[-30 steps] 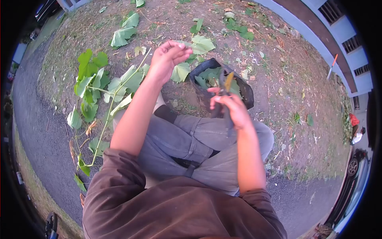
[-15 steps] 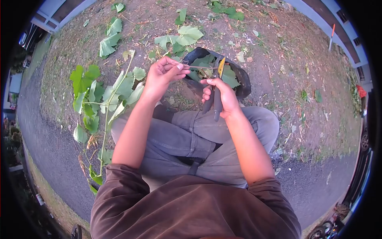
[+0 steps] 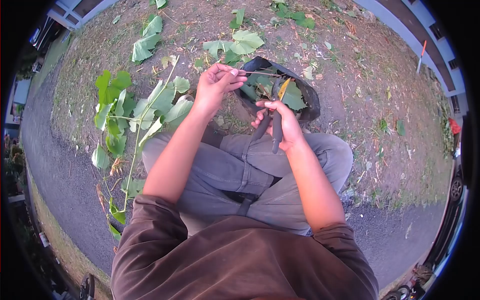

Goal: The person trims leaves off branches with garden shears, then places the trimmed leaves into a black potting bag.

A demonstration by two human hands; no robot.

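Looking down from my head, I am sitting on the dirt with my legs crossed. My left hand (image 3: 216, 86) is pinching a thin twig (image 3: 257, 73), with its fingers closed tight on one end. The twig is reaching out to the right, over the black bag (image 3: 314, 102) just past my knees. My right hand (image 3: 281, 125) is wrapping tight around the dark handles of the clippers (image 3: 276, 141). Their tip is pointing up, close to the twig, but I cannot tell if they are touching. Green leaves (image 3: 294, 98) are lying inside the bag. A long leafy branch (image 3: 145, 116) is lying on the dirt beside my left arm.
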